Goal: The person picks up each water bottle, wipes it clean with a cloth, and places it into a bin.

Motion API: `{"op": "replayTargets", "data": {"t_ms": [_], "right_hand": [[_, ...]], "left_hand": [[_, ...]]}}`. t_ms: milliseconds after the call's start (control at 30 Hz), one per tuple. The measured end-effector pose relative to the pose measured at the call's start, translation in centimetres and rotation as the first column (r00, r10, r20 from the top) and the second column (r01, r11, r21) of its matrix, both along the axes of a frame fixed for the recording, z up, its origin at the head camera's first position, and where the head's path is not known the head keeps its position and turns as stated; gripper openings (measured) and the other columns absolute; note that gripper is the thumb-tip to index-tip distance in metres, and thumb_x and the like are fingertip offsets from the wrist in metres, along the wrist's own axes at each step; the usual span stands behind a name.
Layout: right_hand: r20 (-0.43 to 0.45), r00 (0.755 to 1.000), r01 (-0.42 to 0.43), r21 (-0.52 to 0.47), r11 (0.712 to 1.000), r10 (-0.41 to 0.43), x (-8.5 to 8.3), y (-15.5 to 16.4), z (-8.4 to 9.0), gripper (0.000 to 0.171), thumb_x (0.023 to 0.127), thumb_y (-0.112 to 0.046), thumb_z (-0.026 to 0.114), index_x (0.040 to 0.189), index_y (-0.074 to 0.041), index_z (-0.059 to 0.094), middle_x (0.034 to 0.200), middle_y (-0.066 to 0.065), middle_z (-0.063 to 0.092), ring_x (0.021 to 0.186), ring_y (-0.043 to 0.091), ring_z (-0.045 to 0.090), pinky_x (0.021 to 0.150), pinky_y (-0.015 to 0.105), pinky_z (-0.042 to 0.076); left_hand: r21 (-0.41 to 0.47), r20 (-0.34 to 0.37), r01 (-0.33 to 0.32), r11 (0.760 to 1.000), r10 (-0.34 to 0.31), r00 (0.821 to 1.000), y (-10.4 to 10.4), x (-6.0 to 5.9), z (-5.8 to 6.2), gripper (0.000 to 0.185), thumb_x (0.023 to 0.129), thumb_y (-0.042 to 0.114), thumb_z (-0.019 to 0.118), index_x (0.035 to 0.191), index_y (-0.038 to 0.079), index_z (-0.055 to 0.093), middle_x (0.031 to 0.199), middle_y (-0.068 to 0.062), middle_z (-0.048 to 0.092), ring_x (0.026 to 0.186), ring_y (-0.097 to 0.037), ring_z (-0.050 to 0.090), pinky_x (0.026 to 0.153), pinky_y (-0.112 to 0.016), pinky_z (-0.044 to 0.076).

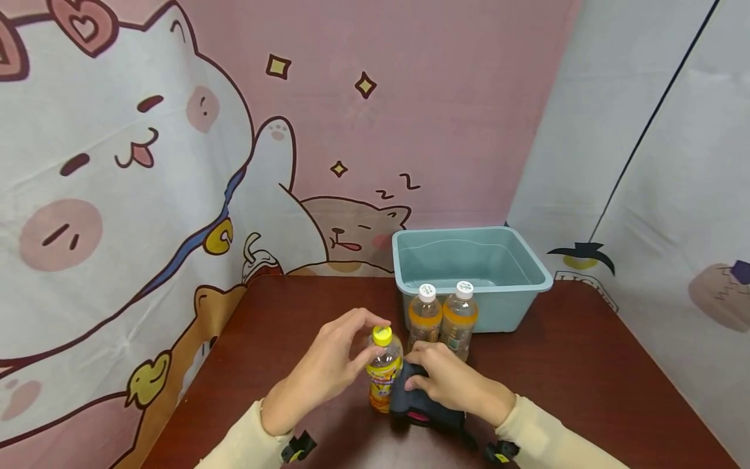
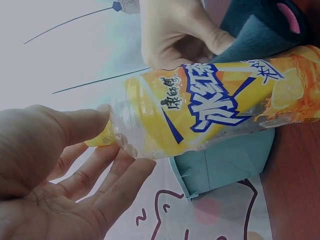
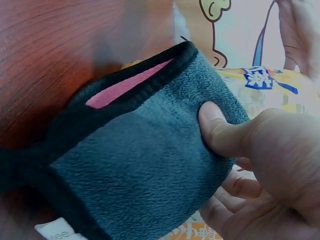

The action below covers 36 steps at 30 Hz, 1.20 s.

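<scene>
A plastic iced tea bottle [image 1: 383, 384] with a yellow cap stands upright on the table. My left hand [image 1: 328, 358] pinches it around the cap and neck, thumb on one side and fingers on the other, as the left wrist view shows. Right beside the bottle, my right hand [image 1: 454, 381] grips a folded dark grey-blue cloth [image 3: 145, 155] with black edging and a pink inner side. The thumb lies on top of the cloth and the other fingers are underneath. In the head view the cloth's edge overlaps the bottle's label side.
Two bottles with white caps, a left one [image 1: 426, 319] and a right one [image 1: 459, 322], stand close together behind the right hand. Behind them is a light blue plastic bin [image 1: 504, 309]. A cartoon-printed curtain [image 1: 351, 130] borders the dark red wooden table [image 1: 562, 371].
</scene>
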State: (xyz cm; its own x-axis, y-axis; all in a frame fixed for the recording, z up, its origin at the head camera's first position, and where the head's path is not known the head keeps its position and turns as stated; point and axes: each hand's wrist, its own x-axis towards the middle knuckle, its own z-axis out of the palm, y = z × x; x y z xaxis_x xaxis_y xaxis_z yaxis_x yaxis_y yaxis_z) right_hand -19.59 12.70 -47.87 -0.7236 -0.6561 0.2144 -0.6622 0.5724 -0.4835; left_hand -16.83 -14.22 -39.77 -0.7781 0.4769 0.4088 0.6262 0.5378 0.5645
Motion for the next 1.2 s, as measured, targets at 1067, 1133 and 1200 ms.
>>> {"op": "replayTargets", "data": {"t_ms": [1067, 1133, 1200], "right_hand": [[0.076, 0.996, 0.06, -0.11, 0.992, -0.051, 0.1, 0.2, -1.0, 0.029, 0.101, -0.022, 0.093, 0.125, -0.007, 0.088, 0.118, 0.0, 0.085, 0.111, 0.014, 0.081, 0.089, 0.03, 0.068], [0.064, 0.996, 0.073, -0.126, 0.989, -0.065, 0.1, 0.3, -0.6, 0.03, 0.101, -0.022, 0.093, 0.127, -0.008, 0.088, 0.119, 0.0, 0.086, 0.112, 0.016, 0.082, 0.091, 0.032, 0.069], [0.063, 0.995, 0.085, -0.14, 0.986, -0.077, 0.2, 0.4, -0.2, 0.029, 0.101, -0.021, 0.093, 0.127, -0.01, 0.088, 0.12, -0.002, 0.086, 0.112, 0.013, 0.081, 0.092, 0.031, 0.068]], "left_hand": [[0.015, 0.003, 0.003, 1.0, -0.003, 1.0, 0.0, 0.2, -0.4, 0.048, 0.097, 0.004, 0.095, 0.138, 0.017, 0.072, 0.133, 0.0, 0.079, 0.107, -0.017, 0.074, 0.095, -0.031, 0.07], [0.02, -0.006, 0.002, 1.0, -0.002, 1.0, 0.0, 0.2, -0.4, 0.049, 0.097, 0.004, 0.095, 0.138, 0.017, 0.072, 0.134, 0.0, 0.079, 0.107, -0.018, 0.074, 0.094, -0.032, 0.07], [0.024, -0.009, 0.0, 1.0, 0.0, 1.0, -0.1, 0.2, -0.4, 0.049, 0.097, 0.005, 0.095, 0.138, 0.017, 0.072, 0.133, 0.0, 0.079, 0.106, -0.018, 0.074, 0.094, -0.032, 0.07]]}}
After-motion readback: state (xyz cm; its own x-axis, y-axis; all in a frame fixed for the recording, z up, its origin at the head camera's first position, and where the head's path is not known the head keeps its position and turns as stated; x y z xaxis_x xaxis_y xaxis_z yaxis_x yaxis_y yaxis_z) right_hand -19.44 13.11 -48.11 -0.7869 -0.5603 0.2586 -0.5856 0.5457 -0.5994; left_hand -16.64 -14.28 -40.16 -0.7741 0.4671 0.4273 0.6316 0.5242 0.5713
